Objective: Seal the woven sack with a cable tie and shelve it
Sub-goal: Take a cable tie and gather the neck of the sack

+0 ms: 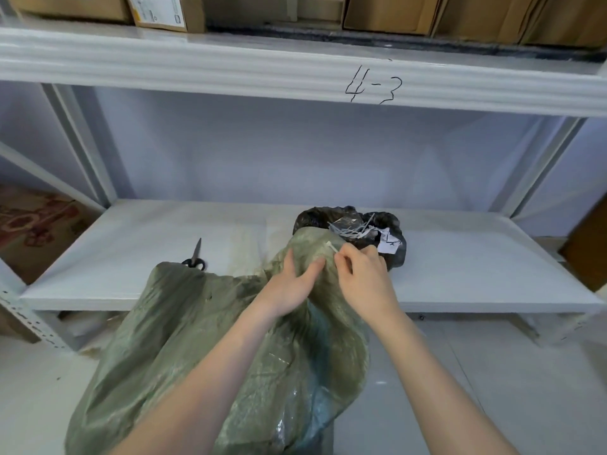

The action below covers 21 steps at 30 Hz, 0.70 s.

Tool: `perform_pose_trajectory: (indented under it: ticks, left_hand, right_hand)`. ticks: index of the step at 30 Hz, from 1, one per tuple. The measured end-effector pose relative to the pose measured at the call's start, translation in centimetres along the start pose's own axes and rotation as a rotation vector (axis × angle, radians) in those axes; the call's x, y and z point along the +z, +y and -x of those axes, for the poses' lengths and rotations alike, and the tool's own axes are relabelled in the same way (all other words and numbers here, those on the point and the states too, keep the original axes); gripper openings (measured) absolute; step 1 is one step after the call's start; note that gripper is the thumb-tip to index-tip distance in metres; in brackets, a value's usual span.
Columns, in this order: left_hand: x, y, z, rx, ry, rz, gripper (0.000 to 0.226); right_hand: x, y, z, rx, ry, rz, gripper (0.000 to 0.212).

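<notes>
A large green woven sack stands on the floor and leans against the front edge of the lower white shelf. My left hand grips the gathered neck of the sack. Just to its right, my right hand pinches a white cable tie at the top of the bunched neck. The tie's far end is hidden behind the fabric.
A black plastic bag with several loose white cable ties and paper scraps sits on the shelf behind the sack. Black scissors lie on the shelf to the left. Cardboard boxes fill the upper shelf marked 4-3.
</notes>
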<state>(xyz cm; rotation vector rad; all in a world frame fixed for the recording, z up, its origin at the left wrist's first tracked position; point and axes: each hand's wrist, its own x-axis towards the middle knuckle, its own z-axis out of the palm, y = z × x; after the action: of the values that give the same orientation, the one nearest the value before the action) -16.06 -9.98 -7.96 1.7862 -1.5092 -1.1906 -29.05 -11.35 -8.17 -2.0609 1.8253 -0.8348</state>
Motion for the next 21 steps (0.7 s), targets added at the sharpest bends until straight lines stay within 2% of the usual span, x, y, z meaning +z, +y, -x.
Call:
perform_pose_trajectory:
  ticks: [3,6,11,13,16,18,21]
  left_hand:
    - [0.0,0.5,-0.1,0.049,-0.019,0.183,0.077]
    - [-0.3,1.4,0.3,0.099,0.054,0.341,0.068]
    - [-1.7,2.5,0.8,0.198,0.159,0.480,0.064]
    - [-2.4,2.7,1.0,0.201,0.170,0.616,0.059]
    - [-3.5,3.0,1.5,0.217,0.137,0.832,0.055]
    - [-4.0,3.2,1.9,0.255,0.090,0.931,0.051]
    - [-4.5,3.6,3.0,0.331,-0.037,1.002,0.058]
  right_hand:
    - [0.1,-0.4,0.1,-0.009,-0.045,-0.103,0.021]
    - [-0.6,-1.3,0.4,-0.019,-0.072,-0.233,0.022]
    - [-1.8,-3.0,0.8,-0.020,-0.051,-0.412,0.025]
    - [-2.2,-3.3,0.5,0.002,-0.019,-0.486,0.027]
    - [-2.5,-3.8,0.0,0.090,-0.006,-0.624,0.033]
    - [-3.1,-4.1,0.0,0.146,-0.023,-0.626,0.040]
    - [-3.8,-4.3,0.2,0.194,-0.137,-0.629,0.047]
